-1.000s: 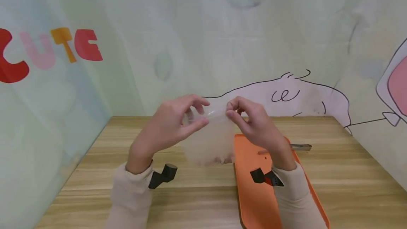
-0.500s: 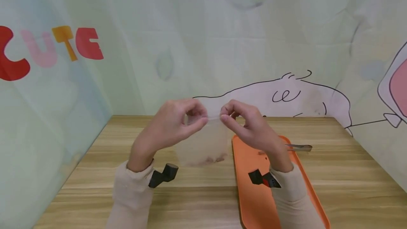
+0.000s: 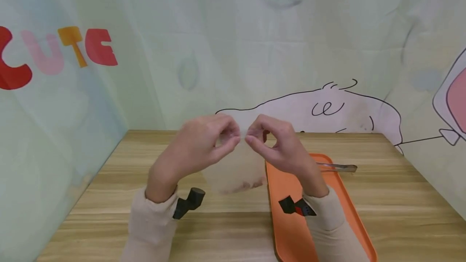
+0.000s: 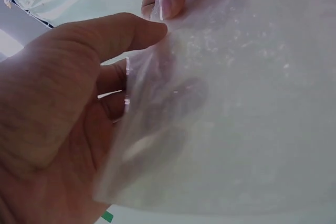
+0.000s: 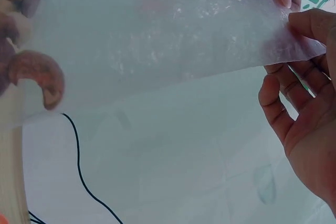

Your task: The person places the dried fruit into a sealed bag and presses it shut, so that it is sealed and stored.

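Note:
A translucent plastic bag (image 3: 236, 169) hangs between both hands above the table, with several small brown and pinkish pieces along its bottom. In the right wrist view one piece (image 5: 39, 74) is curved like a cashew. My left hand (image 3: 198, 146) pinches the bag's top edge between thumb and index finger; in the left wrist view its other fingers show behind the film. My right hand (image 3: 276, 144) pinches the same edge just to the right, its fingertips near the left hand's.
An orange tray (image 3: 295, 225) lies on the wooden table (image 3: 222, 229), under the right forearm. Metal tongs (image 3: 342, 168) rest across the tray's far right edge. A printed curtain (image 3: 233, 51) stands behind the table and along its sides.
Both hands have drawn closer together along the bag's top edge. The left fingers, spread a second ago, now pinch it. The right hand has moved left.

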A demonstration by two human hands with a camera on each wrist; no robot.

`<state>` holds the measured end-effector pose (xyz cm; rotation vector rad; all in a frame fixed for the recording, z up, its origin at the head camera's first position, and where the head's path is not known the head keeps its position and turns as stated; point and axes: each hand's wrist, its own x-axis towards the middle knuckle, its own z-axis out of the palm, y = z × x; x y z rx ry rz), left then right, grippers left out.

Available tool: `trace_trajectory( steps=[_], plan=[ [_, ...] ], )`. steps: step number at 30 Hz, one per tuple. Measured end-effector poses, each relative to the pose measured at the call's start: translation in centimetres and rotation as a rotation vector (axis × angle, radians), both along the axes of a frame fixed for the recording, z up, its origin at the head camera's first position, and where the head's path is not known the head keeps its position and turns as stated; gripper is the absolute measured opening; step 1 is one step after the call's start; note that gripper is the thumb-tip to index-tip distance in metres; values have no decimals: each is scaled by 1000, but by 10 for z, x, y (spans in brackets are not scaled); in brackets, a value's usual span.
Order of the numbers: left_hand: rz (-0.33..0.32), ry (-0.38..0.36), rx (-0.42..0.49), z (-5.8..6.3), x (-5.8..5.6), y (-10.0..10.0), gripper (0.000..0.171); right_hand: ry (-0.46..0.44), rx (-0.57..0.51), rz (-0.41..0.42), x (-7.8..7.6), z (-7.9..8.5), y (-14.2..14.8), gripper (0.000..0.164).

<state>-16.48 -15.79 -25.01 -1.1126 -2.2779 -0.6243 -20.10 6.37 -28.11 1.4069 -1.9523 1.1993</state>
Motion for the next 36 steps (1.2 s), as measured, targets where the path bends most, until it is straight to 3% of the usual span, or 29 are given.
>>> trace_trajectory(
  steps=[4, 9, 13, 19, 24, 27, 30, 36],
  plan=[
    [-27, -5, 7, 0, 0, 1, 5, -50, 4, 38, 1, 0, 0, 14],
    [-106, 59, 6, -1, -3, 3, 5, -162, 15, 106, 5, 0, -1, 7],
    [-145, 82, 11, -1, -4, 3, 5, -143, 5, 129, 6, 1, -2, 6],
    [-182, -36, 108, 1, -3, -3, 6, -60, -19, 121, 6, 4, -2, 17],
    [-155, -158, 144, 1, -2, -13, 8, -65, -39, 70, 6, 3, 3, 20],
    [-168, -181, 134, 1, -3, -15, 8, -94, -36, 71, 7, 4, 4, 14],
    [-188, -131, 95, 1, -5, -13, 8, -127, -20, 90, 7, 5, 5, 6],
    [-216, -8, 49, 0, -7, -7, 8, -132, 17, 108, 10, 7, 4, 14]
  ],
)
